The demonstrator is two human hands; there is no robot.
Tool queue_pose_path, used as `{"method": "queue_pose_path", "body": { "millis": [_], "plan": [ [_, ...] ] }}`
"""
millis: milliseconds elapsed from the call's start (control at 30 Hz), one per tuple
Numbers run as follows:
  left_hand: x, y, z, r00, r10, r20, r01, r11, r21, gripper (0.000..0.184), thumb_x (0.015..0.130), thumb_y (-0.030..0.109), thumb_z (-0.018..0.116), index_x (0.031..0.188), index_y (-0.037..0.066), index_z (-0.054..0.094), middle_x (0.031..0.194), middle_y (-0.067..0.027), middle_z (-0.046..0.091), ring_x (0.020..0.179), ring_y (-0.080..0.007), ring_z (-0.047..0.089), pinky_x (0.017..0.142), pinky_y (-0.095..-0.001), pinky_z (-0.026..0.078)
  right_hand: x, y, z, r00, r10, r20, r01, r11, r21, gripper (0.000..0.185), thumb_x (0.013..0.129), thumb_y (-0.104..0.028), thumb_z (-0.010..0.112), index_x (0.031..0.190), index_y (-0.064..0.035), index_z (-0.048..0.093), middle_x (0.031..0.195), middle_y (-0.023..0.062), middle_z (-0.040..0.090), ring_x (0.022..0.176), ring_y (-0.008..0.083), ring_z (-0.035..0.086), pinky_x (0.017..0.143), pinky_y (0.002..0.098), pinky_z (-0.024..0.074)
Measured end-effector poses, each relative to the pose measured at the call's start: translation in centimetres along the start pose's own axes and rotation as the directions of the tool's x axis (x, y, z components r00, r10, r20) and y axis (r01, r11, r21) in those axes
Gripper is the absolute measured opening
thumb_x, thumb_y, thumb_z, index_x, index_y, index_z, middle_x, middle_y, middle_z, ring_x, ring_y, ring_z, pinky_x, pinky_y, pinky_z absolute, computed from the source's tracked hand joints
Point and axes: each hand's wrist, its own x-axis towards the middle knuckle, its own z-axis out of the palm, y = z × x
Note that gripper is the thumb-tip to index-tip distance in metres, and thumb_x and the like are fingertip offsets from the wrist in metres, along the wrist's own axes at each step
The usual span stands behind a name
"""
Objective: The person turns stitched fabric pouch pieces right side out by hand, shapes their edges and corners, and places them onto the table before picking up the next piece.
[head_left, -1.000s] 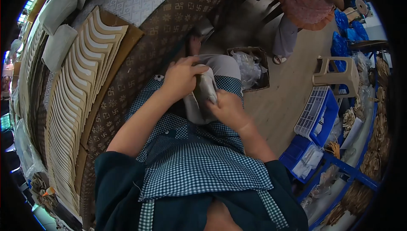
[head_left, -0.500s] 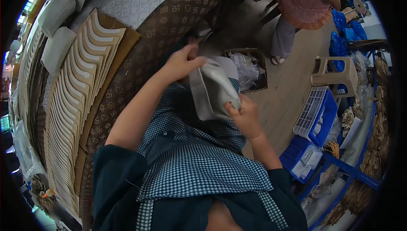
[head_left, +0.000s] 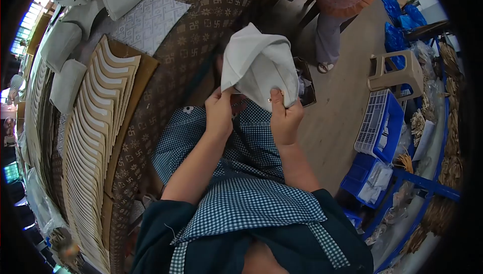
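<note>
A pale grey-white piece, soft and folded like a small pouch (head_left: 259, 65), is held up above my lap between both hands. My left hand (head_left: 219, 113) pinches its lower left corner. My right hand (head_left: 286, 120) grips the lower right edge, thumb on the near face and fingers behind it. A small shiny metal bit shows beside the right thumb. The piece bulges open toward the top, and a fold lies across its upper part. Beneath the hands is a checked apron (head_left: 251, 198).
At left, a patterned cloth-covered table (head_left: 201, 17) bears layered curved strips (head_left: 95, 138) and grey-white pieces (head_left: 68, 85). At right are a beige stool (head_left: 397, 72), blue crates (head_left: 380, 128) and a blue rack (head_left: 432, 186). Another person (head_left: 329, 37) stands ahead, near a box (head_left: 307, 83).
The piece has been raised away from my lap and turned, its body now above my hands. My left hand has shifted down to its lower corner. The view has also shifted slightly.
</note>
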Motion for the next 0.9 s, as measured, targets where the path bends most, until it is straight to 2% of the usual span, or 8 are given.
{"method": "queue_pose_path", "body": {
  "millis": [200, 300, 400, 500, 533, 600, 633, 900],
  "plan": [
    [-2.9, 4.8, 0.7, 0.923, 0.326, 0.206, -0.211, 0.874, -0.438, 0.024, 0.095, 0.019, 0.054, 0.1, -0.002, 0.065, 0.092, -0.0088, 0.069, 0.086, -0.0184, 0.066, 0.077, -0.033, 0.054, 0.6, -1.9, -2.0, 0.863, 0.46, 0.208, -0.472, 0.589, 0.656, 0.024, 0.095, -0.025, 0.063, 0.084, -0.0032, 0.065, 0.075, -0.0018, 0.061, 0.067, 0.0045, 0.053, 0.057, 0.0217, 0.0415],
    [-2.8, 8.1, -0.2, 0.777, 0.52, 0.354, -0.321, 0.812, -0.487, 0.023, 0.089, 0.015, 0.056, 0.092, -0.006, 0.067, 0.09, -0.0109, 0.07, 0.078, -0.0176, 0.067, 0.07, -0.0298, 0.055, -0.3, -2.9, -3.0, 0.878, 0.386, 0.285, -0.477, 0.646, 0.595, 0.024, 0.094, -0.026, 0.065, 0.087, -0.0028, 0.066, 0.075, -0.0021, 0.06, 0.066, 0.0043, 0.053, 0.056, 0.0208, 0.0406],
    [-0.1, 9.4, -2.4, 0.779, 0.389, 0.491, -0.439, 0.899, -0.016, 0.017, 0.084, 0.012, 0.066, 0.09, -0.003, 0.07, 0.081, -0.0065, 0.07, 0.068, -0.0131, 0.065, 0.064, -0.0256, 0.053, -0.6, -2.8, -4.9, 0.924, 0.312, 0.221, -0.38, 0.808, 0.45, 0.023, 0.092, -0.022, 0.067, 0.092, 0.0007, 0.066, 0.077, -0.002, 0.061, 0.065, 0.0059, 0.053, 0.055, 0.023, 0.0423],
    [1.7, 7.3, -5.0, 0.848, 0.003, 0.529, -0.437, 0.569, 0.696, 0.045, 0.079, 0.004, 0.071, 0.122, 0.005, 0.061, 0.101, -0.0055, 0.065, 0.089, -0.0136, 0.062, 0.083, -0.031, 0.051, 0.3, -4.5, -6.6, 0.992, 0.09, 0.084, -0.094, 0.995, 0.043, 0.02, 0.087, -0.014, 0.071, 0.097, 0.0031, 0.066, 0.075, 0.0004, 0.06, 0.063, 0.0084, 0.054, 0.054, 0.0252, 0.0429],
    [1.2, 5.3, -5.4, 0.787, 0.227, 0.573, -0.615, 0.354, 0.705, 0.041, 0.083, 0.006, 0.069, 0.122, 0.003, 0.059, 0.102, -0.0048, 0.063, 0.093, -0.0125, 0.061, 0.085, -0.0288, 0.05, 0.8, -5.4, -7.4, 0.977, -0.112, 0.183, 0.155, 0.958, -0.24, 0.027, 0.077, -0.006, 0.073, 0.103, 0.0016, 0.067, 0.071, 0.0046, 0.057, 0.058, 0.0142, 0.054, 0.052, 0.0273, 0.0434],
    [0.1, 2.3, -5.6, 0.932, 0.158, 0.327, -0.295, 0.855, 0.427, 0.036, 0.088, 0.008, 0.066, 0.122, 0.001, 0.057, 0.104, -0.0054, 0.061, 0.099, -0.013, 0.059, 0.087, -0.0269, 0.048, 0.2, -6.3, -7.7, 0.923, -0.153, 0.352, 0.303, 0.854, -0.423, 0.031, 0.073, -0.003, 0.075, 0.103, 0.0005, 0.069, 0.076, 0.0098, 0.059, 0.06, 0.0192, 0.058, 0.054, 0.0293, 0.0461],
    [-0.5, 0.8, -5.2, 0.93, 0.199, 0.31, -0.301, 0.895, 0.329, 0.03, 0.091, 0.008, 0.063, 0.119, 0.0, 0.057, 0.104, -0.0058, 0.06, 0.097, -0.0124, 0.058, 0.087, -0.0247, 0.048, -0.6, -6.1, -7.3, 0.91, -0.137, 0.391, 0.318, 0.835, -0.449, 0.041, 0.07, -0.005, 0.076, 0.11, -0.0027, 0.068, 0.078, 0.0096, 0.057, 0.06, 0.0213, 0.058, 0.055, 0.0298, 0.0467],
    [-1.3, -3.5, -3.9, 0.831, 0.435, 0.346, -0.551, 0.728, 0.407, 0.014, 0.088, 0.01, 0.066, 0.097, 0.0, 0.065, 0.094, -0.0056, 0.06, 0.082, -0.0133, 0.058, 0.073, -0.024, 0.047, -3.3, -4.8, -8.2, 0.825, 0.097, 0.557, -0.025, 0.99, -0.136, 0.043, 0.081, -0.031, 0.072, 0.113, -0.0019, 0.067, 0.091, 0.0087, 0.06, 0.08, 0.0204, 0.061, 0.073, 0.0321, 0.0497]
  ]
}}
